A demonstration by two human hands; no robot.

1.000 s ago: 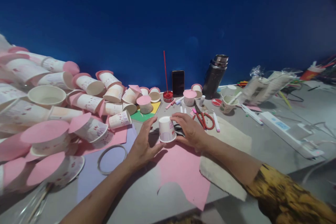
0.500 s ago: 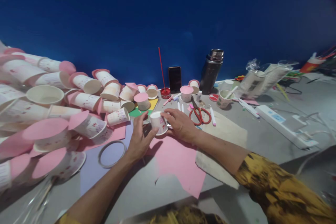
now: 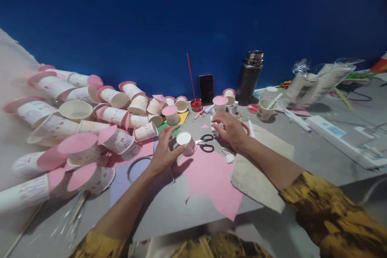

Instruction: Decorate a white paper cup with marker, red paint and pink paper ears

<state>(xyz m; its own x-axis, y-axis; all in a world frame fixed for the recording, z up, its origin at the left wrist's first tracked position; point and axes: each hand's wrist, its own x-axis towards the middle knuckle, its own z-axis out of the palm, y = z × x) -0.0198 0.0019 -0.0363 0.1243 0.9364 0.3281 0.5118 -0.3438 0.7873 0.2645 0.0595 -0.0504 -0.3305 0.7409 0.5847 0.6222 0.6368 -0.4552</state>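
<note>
My left hand (image 3: 166, 150) grips a small printed paper cup (image 3: 189, 149), its white round end tilted up toward me. The thumb and fingers lie around the cup's side. To the right, my right hand (image 3: 230, 130) hovers open with bent fingers over the pens near a pink-capped marker (image 3: 212, 128); nothing shows in it. Part of a pair of red-handled scissors (image 3: 245, 128) shows behind that hand. Black-handled scissors (image 3: 207, 149) lie just right of the held cup. A cut sheet of pink paper (image 3: 208, 181) is spread below.
Many cups with pink paper discs (image 3: 79, 144) crowd the left side. A grey ring (image 3: 128, 172) lies on purple paper. Behind stand a phone (image 3: 206, 90), a dark flask (image 3: 249, 78) and a red pot with a stick (image 3: 196, 105). A power strip (image 3: 338, 139) sits at right.
My right hand has left the cup and moved right, over the pens and red-handled scissors. The cup, still in my left hand, has tipped toward me. The view has shifted left.
</note>
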